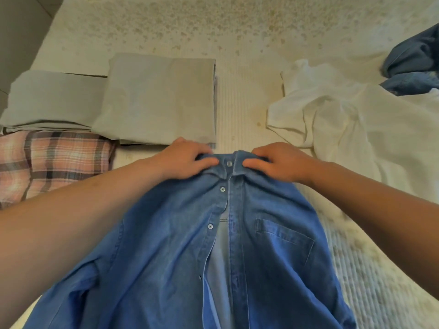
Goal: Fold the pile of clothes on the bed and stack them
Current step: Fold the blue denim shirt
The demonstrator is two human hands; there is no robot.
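**Denim shirt at collar, ready for folding**

Bed (237, 39): carries all items. Denim shirt (261, 257): front up, placket partly open, nearest the person. White garment (344, 119): unfolded, right. Folded beige stack (161, 100): left. Left hand (187, 157) and right hand (278, 162): each grips the collar. Advice: pull the collar taut, align the plackets and smooth before folding.

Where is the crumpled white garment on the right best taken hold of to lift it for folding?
Probably the white garment is best gripped at its near-left edge, coming from the left over bare bed. That edge lies free and flat, while its far-right side runs under blue clothes.
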